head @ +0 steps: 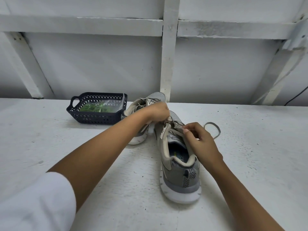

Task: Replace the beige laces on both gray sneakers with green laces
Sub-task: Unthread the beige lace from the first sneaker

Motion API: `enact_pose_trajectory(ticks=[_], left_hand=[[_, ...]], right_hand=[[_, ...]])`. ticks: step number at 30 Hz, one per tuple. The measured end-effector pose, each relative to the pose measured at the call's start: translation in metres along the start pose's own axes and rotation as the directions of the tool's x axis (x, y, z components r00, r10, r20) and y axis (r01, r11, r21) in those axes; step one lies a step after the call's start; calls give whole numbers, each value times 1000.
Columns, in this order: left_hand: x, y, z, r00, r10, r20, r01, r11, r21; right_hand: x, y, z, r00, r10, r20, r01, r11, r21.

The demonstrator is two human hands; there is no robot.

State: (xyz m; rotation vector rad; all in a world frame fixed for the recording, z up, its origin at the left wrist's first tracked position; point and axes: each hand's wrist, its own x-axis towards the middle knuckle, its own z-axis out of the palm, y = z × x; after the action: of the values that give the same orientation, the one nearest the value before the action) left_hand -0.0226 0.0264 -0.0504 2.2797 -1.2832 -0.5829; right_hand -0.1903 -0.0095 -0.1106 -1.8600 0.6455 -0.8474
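Hands meet close together over the near sneaker point(180, 172), which stands on the table point(250, 147) with its heel toward the person and its toe under the left hand point(158, 112). That hand comes in from the left with its fingers curled down on the sneaker's left eyelet edge, gripping the upper there; whether it also has lace in it is hidden by the back of the hand. The right hand point(199, 140) sits just beside it on the sneaker's right edge, thumb and forefinger pinching the beige lace point(215, 129) at the eyelets, the other fingers loosely bent. A loop of that lace lies on the table just beyond the right hand. Some lace crossings still show between the two hands.

The far sneaker point(156, 97) stands just behind the left hand, partly covered by it, its sole touching or nearly touching the near one, its tongue and laces loose.

Left of the left hand, beside the far sneaker, is a dark basket point(93, 120) holding green laces point(93, 108) in a clear bag point(115, 105). A white sleeve point(33, 205) covers the upper left arm
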Motion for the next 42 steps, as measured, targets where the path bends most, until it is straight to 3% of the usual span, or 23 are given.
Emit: enact_pose_trajectory(ticks=[6, 11, 12, 14, 18, 21, 26, 29, 33, 35, 39, 42], left_hand=[[1, 8, -2, 999, 37, 1, -37, 992, -120], [-8, 0, -12, 999, 51, -1, -50, 984, 173], [-9, -3, -11, 999, 45, 24, -48, 985, 167], [-13, -5, -7, 997, 26, 66, -31, 997, 74], [-11, -10, 1, 997, 46, -55, -44, 998, 33], [-6, -13, -2, 1000, -21, -12, 18, 973, -231], [1, -5, -4, 996, -92, -4, 84, 927, -367], [3, 1, -3, 997, -69, -25, 61, 969, -238], [-4, 2, -8, 995, 95, -7, -95, 984, -151], [-9, -1, -13, 980, 198, 17, -198, 980, -27], [-18, -8, -16, 966, 240, 100, -260, 899, 354], [-20, -17, -12, 972, 220, 81, -231, 833, 503]], right_hand=[[-2, -1, 0, 1000, 7, -1, -7, 1000, 19], [0, 1, 0, 1000, 16, 2, -16, 1000, -6], [0, 1, 0, 1000, 18, 0, -18, 1000, -2], [0, 1, 0, 1000, 19, 0, -19, 1000, 4], [-1, 0, 0, 1000, 13, 0, -13, 1000, 2], [-1, -1, 0, 1000, 8, -2, -8, 1000, 8], [-2, -2, 0, 1000, 16, -5, -16, 1000, 9], [-2, -2, 0, 1000, 16, 2, -16, 1000, 21], [-2, -1, 0, 1000, 22, 5, -22, 999, 24], [-2, -1, -1, 1000, 24, 8, -24, 999, 23], [-2, -1, -1, 1000, 25, 4, -25, 1000, 12], [-2, -2, -1, 1000, 21, 4, -21, 1000, -1]])
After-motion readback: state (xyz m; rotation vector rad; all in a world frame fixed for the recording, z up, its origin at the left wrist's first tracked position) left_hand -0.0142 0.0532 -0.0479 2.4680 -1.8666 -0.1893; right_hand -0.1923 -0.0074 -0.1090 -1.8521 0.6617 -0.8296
